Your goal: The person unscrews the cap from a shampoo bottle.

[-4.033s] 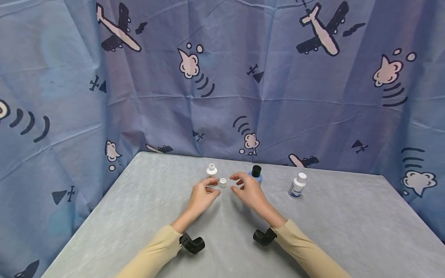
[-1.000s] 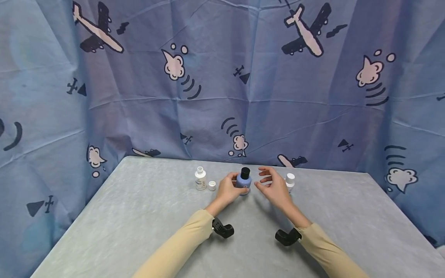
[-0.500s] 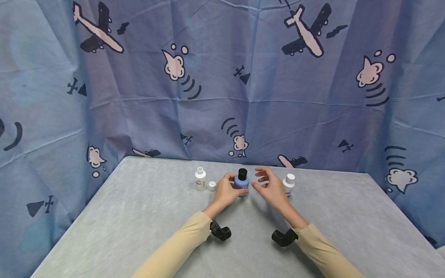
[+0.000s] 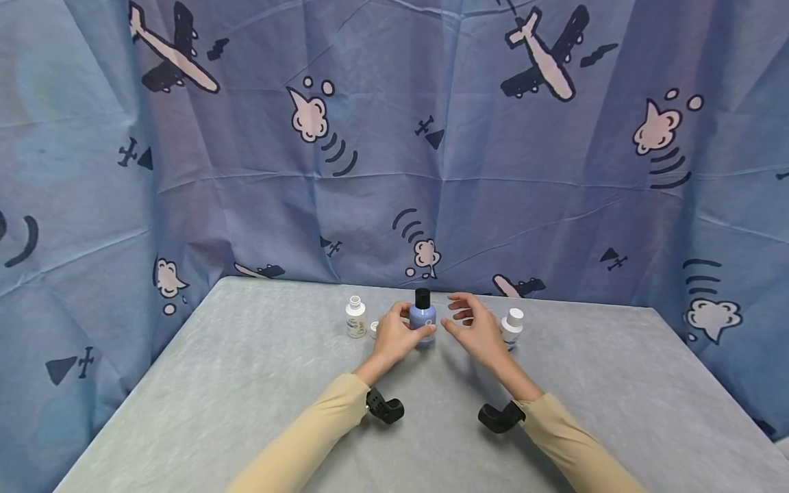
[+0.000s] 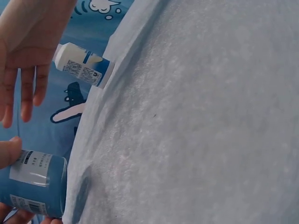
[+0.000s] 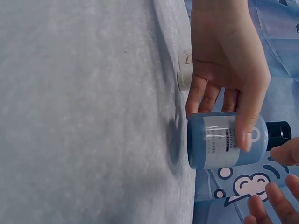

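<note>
My left hand [image 4: 392, 337] grips blue bottle [image 4: 421, 318] round its body, thumb [image 6: 250, 114] across near face; bottle upright, long axis vertical, black cap [image 4: 422, 298] on top, clear of my grip; my right hand [image 4: 479, 334] holds nothing, fingers loosely bent, just right of bottle, apart from it in head view; uncapped white bottle [image 4: 355, 320] left of left hand, capped white bottle [image 4: 512, 330] right of right; cannot tell whether bottle's base touches table [image 4: 246, 363]

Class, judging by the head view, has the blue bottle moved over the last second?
Yes: the blue bottle has shifted left, closer to the open white bottle.
</note>
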Action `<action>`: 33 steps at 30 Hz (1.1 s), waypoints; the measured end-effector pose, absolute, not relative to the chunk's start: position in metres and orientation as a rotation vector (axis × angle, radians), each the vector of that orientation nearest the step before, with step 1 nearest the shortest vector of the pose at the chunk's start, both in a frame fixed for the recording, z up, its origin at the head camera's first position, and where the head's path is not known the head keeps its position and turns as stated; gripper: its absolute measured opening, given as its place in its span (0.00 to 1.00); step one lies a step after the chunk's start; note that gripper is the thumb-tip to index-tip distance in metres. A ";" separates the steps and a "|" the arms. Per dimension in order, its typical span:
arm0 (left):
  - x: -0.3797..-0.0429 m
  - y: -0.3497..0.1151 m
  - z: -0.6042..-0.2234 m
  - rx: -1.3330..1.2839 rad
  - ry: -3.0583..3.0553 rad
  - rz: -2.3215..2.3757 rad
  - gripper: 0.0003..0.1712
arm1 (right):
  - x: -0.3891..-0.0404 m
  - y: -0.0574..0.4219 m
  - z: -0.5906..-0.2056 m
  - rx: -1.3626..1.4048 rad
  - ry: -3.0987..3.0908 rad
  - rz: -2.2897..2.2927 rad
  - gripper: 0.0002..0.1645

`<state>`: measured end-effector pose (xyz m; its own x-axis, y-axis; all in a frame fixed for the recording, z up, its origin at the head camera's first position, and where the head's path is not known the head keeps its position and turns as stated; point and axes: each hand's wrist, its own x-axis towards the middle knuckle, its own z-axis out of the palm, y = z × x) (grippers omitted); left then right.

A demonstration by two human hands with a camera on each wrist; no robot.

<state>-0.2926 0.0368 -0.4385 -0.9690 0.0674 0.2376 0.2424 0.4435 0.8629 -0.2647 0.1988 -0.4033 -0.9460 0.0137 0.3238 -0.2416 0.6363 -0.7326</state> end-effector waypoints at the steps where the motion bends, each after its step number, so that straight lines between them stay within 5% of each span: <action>1: -0.293 0.036 -0.438 -0.279 -2.519 -1.547 0.33 | -0.265 0.198 -0.403 0.182 -2.560 1.212 0.28; 33: -0.287 0.035 -0.439 -0.393 -2.480 -1.449 0.30 | -0.274 0.182 -0.392 0.214 -2.500 1.392 0.30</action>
